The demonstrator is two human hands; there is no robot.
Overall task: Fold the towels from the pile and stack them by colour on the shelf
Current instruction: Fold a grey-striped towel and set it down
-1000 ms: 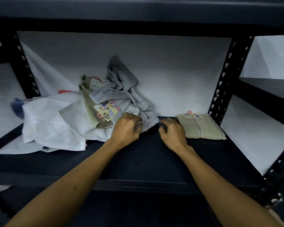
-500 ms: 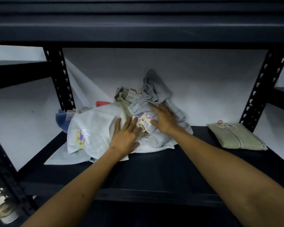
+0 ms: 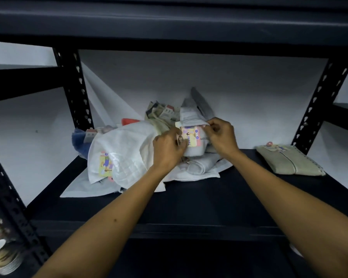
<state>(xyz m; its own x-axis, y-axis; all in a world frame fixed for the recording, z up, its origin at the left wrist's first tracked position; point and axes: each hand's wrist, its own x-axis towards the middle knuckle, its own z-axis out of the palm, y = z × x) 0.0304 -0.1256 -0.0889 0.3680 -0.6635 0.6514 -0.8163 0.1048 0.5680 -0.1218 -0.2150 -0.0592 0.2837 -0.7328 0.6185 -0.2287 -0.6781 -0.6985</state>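
Note:
A jumbled pile of towels (image 3: 127,159) lies on the dark shelf board (image 3: 209,203), left of centre, with white, grey, beige, blue and red pieces. On top sits a pale grey towel (image 3: 193,117) with a colourful paper label (image 3: 191,136). My left hand (image 3: 167,151) grips this towel at the label's left side. My right hand (image 3: 221,135) pinches its upper right edge. A folded olive-beige towel (image 3: 289,162) lies alone at the right end of the shelf.
Black perforated uprights stand at the left (image 3: 76,93) and right (image 3: 317,105) of the bay. The shelf above (image 3: 169,21) hangs low over the pile. A white wall backs the bay. Stacked plates (image 3: 2,255) sit at the lower left.
Both hands went from the shelf board up onto the pile, lay flat there, and now curl round the labelled grey towel, which is lifted slightly. The camera has shifted left.

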